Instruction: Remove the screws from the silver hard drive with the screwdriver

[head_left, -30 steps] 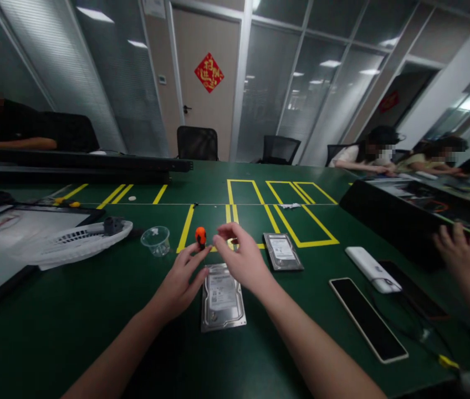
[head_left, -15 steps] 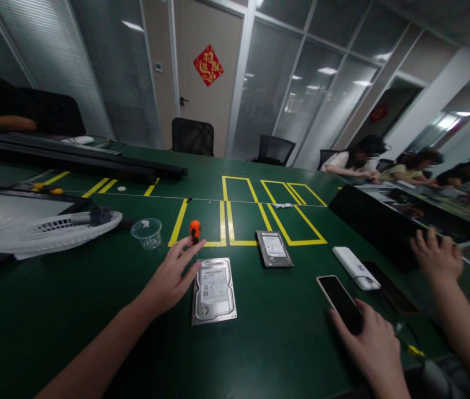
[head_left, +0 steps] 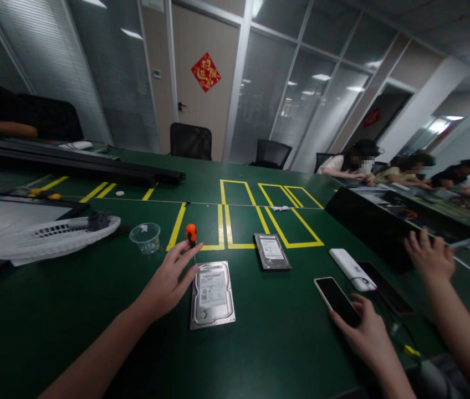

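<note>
My left hand (head_left: 170, 280) is at the far edge of a silver hard drive (head_left: 213, 299), label side up. Its fingers steady an upright screwdriver (head_left: 192, 234) with an orange and black handle; the thin shaft runs down to the drive's far edge, the tip hard to make out. On the right, my right hand (head_left: 366, 327) grips a phone (head_left: 337, 299) with a dark screen, thumb along the near left edge. Between the hands, farther off, lies a second, smaller-looking hard drive (head_left: 272, 252). A clear plastic cup (head_left: 146, 238) stands left of the screwdriver.
Another person's hand (head_left: 430, 257) rests by a black case (head_left: 368, 233) at right. A white power bank (head_left: 352, 270) with a cable lies near the phone. Yellow tape rectangles (head_left: 296, 244) mark the green table. A white racket-shaped object (head_left: 52, 238) and long black bars (head_left: 72, 163) lie left.
The whole view has shifted slightly, so things appear a little lower and farther left. Both hands keep their places at the screwdriver and phone.
</note>
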A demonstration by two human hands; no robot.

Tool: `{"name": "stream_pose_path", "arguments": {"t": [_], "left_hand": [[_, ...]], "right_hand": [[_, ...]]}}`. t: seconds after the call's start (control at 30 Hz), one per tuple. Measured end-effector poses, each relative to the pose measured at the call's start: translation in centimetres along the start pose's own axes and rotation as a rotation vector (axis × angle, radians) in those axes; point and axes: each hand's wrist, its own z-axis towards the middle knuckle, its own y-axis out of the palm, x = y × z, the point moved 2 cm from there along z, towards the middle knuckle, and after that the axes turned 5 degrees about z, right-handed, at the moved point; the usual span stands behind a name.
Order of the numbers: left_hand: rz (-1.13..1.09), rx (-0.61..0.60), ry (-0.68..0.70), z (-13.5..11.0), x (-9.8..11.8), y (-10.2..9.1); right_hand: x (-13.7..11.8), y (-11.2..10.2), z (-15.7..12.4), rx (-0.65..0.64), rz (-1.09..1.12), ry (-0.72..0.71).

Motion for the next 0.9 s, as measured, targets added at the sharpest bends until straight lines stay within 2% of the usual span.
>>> {"name": "stream_pose_path", "arguments": {"t": [0.13,0.27,0.33,0.47,0.57,0.67,0.77,0.8,0.87,0.9], "left_hand": [[0.002,0.015,0.002,0.1,0.0,-0.1],[0.008,0.036,0.024,0.1,0.2,-0.2],[0.016,0.033,0.024,0.1,0.2,-0.2],[0.024,0.016,0.005,0.1,0.1,-0.2],[0.023,0.015,0.001,0.1,0.0,-0.2],[0.024,0.011,0.003,0.1,-0.2,-0.1],[0.026,0.012,0.008,0.1,-0.2,-0.1],[0.026,0.014,0.011,0.1,-0.2,-0.1],[0.025,0.02,0.015,0.1,-0.2,-0.1],[0.024,0.021,0.016,0.1,-0.2,-0.1]], "right_hand": [[0.2,-0.7,0.1,-0.001,0.113,0.087],[0.0,-1.4,-0.4,0.106,0.287,0.176],[-0.6,-1.7,-1.0,0.133,0.362,0.174],[-3.0,-3.1,-1.1,0.142,0.325,0.198],[-5.3,-5.4,1.8,0.171,0.319,0.184],[-7.0,-8.7,7.4,0.234,0.342,0.162],[-7.5,-11.9,13.2,0.31,0.394,0.141],[-7.5,-12.7,14.6,0.332,0.47,0.095],[-7.3,-13.4,15.8,0.32,0.573,0.016],[-7.0,-13.2,15.5,0.324,0.6,0.002]]}}
